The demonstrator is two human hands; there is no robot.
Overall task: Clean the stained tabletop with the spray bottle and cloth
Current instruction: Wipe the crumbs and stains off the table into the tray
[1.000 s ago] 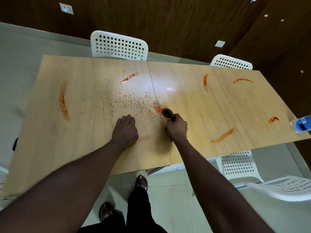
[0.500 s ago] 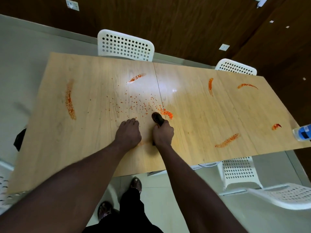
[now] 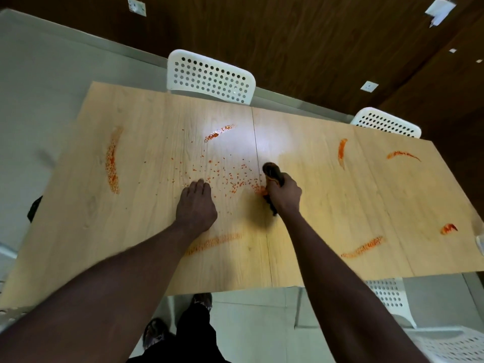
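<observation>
Your right hand (image 3: 284, 195) grips a dark, bunched cloth (image 3: 272, 172) against the pale wood-grain tabletop (image 3: 327, 205), mid-table. At its nine o'clock, your left hand (image 3: 196, 205) rests fingers together beside gritty orange specks (image 3: 230, 179).

Head camera, steeply down, close over tabletop (image 3: 146, 142).

- One wooden tabletop (image 3: 314, 205), made of three boards.
- Seven orange-red smears (image 3: 112, 163) on it, and one patch of small specks (image 3: 225, 176) near the centre.
- Two hands: left hand (image 3: 196, 208) and right hand (image 3: 284, 196).
- One dark cloth (image 3: 271, 171).
- Two white perforated chairs (image 3: 210, 77), at 12 and 2 o'clock; more perforated white parts (image 3: 387, 297) at 5 o'clock, number unclear.
- Two shoes (image 3: 154, 334) at 6 o'clock.
- Two wall sockets (image 3: 136, 6).
</observation>
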